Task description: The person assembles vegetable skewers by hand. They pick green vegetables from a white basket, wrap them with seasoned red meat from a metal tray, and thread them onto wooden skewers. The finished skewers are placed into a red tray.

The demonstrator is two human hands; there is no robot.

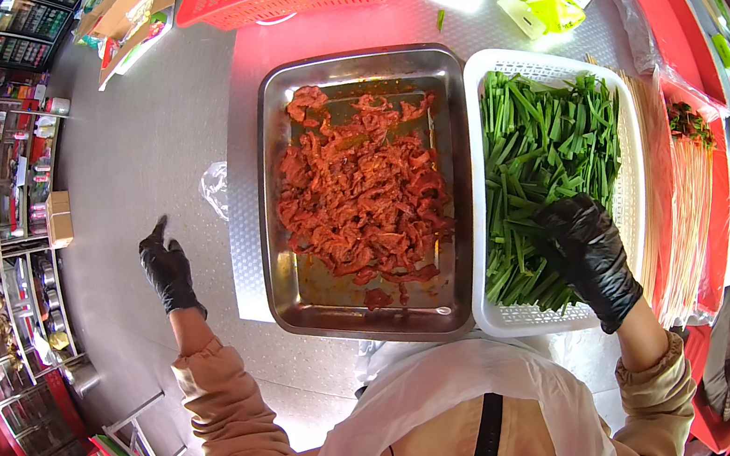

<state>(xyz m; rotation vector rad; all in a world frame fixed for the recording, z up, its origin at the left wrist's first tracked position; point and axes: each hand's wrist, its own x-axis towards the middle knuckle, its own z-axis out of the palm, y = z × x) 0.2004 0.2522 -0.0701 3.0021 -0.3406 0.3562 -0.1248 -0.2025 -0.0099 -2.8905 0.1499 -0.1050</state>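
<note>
My right hand (584,250), in a black disposable glove, reaches down into cut flat green stalks (540,148) that look like garlic chives. Its fingertips are hidden among them, so I cannot tell whether they grip any. The stalks fill much of a white perforated plastic basket (633,197). Beside it, touching or nearly so, is a deep stainless steel tray (332,308). Red marinated sliced meat (363,192) is spread across the tray's bottom in reddish oil. My left hand (166,269), also black-gloved, hangs left of the table over the floor, empty, index finger and thumb apart.
A red plastic basket (292,1) of cut green stems stands at the table's far edge. Bamboo skewers (686,233) lie in a red container at right. A yellow-green packet (543,7) lies at the back. Shelves (26,177) and cardboard boxes (133,2) stand left.
</note>
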